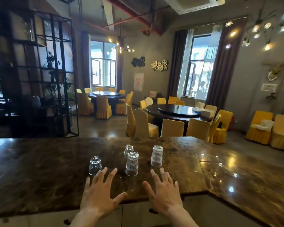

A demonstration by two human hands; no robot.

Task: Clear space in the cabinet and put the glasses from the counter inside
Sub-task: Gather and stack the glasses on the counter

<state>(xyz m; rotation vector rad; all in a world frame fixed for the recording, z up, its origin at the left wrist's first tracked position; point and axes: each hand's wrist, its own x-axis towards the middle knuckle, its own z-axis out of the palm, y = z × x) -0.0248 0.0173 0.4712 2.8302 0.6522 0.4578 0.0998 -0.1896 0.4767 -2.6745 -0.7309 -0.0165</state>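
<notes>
Both hands, left hand and right hand, spread and empty above table; four upturned glasses untouched, cabinet clearing judged next.

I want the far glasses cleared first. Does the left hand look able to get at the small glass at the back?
Probably, but not straight on. The left hand is spread open and empty, yet the tall middle glass stands directly in front of the small back glass, so it would have to reach around or over.
</notes>
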